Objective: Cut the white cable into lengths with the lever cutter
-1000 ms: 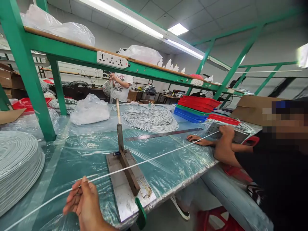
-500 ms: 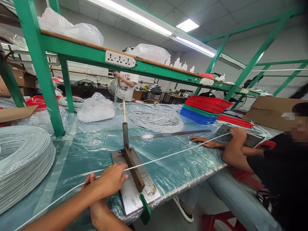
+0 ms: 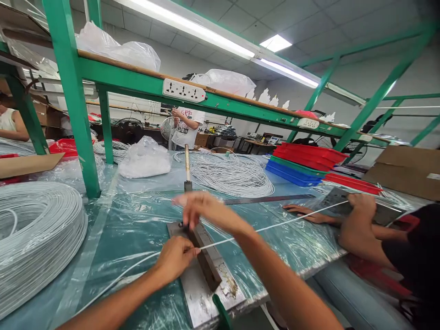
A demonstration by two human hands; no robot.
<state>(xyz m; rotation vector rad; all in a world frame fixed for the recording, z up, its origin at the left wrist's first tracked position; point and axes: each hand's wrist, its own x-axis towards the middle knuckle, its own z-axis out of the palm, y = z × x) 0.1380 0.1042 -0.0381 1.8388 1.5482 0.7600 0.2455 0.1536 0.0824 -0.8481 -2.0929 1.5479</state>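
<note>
The left hand (image 3: 177,259) is pinched shut on the white cord (image 3: 275,224), right against the lever cutter (image 3: 206,261). The right hand (image 3: 197,208), blurred, hangs just beyond it over the cutter's hinge, and I cannot tell whether it grips anything. The cord runs away right to a co-worker's hand (image 3: 357,206). A hand this near the cutter could get nipped, I'd judge. Plastic sheeting covers the worktop (image 3: 137,220). A cable coil (image 3: 34,233) lies far left of the hands, with green racking (image 3: 72,114) above.
</note>
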